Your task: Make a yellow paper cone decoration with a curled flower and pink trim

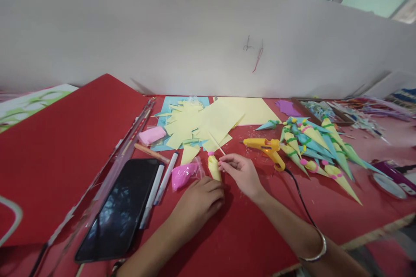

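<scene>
My left hand [205, 194] is closed around a small pale yellow paper cone [213, 165], whose lower part is hidden by the fingers. A pink ball sits at the cone's upper end. Close beside it, my right hand [242, 174] pinches a thin pale stick [217, 143], which points up and left. A bit of pink shows at the right fingertips, against the cone's side. Left of the cone lies a bright pink lump of clay [183, 176] in a clear plastic bag.
A yellow glue gun [268, 149] with a black cord lies to the right, before a heap of finished cones [312, 143]. Yellow paper pieces [185, 119] lie behind my hands. On the left are a phone [121, 212], markers [165, 177] and a pale pink packet [152, 135].
</scene>
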{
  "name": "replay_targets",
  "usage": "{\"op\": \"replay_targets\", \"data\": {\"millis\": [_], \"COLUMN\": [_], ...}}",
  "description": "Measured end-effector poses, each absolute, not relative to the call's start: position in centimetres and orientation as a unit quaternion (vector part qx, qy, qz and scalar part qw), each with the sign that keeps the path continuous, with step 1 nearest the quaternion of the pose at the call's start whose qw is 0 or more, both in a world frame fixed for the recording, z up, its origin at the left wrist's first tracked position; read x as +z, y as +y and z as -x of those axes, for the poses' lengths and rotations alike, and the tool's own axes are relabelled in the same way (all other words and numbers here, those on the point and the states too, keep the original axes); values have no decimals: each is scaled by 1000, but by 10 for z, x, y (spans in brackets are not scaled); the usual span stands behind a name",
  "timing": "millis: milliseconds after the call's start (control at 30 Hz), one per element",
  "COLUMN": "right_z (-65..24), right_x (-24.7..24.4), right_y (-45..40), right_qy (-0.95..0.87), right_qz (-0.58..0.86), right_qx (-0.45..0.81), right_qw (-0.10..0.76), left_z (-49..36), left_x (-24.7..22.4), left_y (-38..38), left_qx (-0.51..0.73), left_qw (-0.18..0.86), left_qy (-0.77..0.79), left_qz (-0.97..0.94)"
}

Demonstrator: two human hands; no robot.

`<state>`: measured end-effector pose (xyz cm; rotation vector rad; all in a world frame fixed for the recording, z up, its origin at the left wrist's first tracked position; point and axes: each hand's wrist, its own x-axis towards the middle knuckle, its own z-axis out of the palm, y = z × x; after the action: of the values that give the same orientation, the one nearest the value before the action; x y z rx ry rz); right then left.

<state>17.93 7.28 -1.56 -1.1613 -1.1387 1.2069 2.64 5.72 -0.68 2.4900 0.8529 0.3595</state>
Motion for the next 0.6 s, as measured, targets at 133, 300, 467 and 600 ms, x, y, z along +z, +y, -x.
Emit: {"op": "replay_targets", "data": {"millis": [133, 300, 467, 600], "right_z": [-181, -182, -182, -182], "right_x": [-15, -14, -17, -18], "right_y": [79, 83, 82, 83], "right_qy": [-567, -632, -635, -639], "right_qz": [493, 471, 474, 479], "right_qx": [415, 368, 373, 365], "right_qw": [513, 493, 483, 479], "left_z": [-26, -26, -27, -27], "left_x": [-9, -9, -11, -12], "left_y": [57, 56, 57, 57], "left_qx": [144, 156, 171, 176], "left_qw": [230, 235, 229, 226], "left_qy": [295, 303, 287, 291], "left_qz": [-916, -910, -914, -913]}}
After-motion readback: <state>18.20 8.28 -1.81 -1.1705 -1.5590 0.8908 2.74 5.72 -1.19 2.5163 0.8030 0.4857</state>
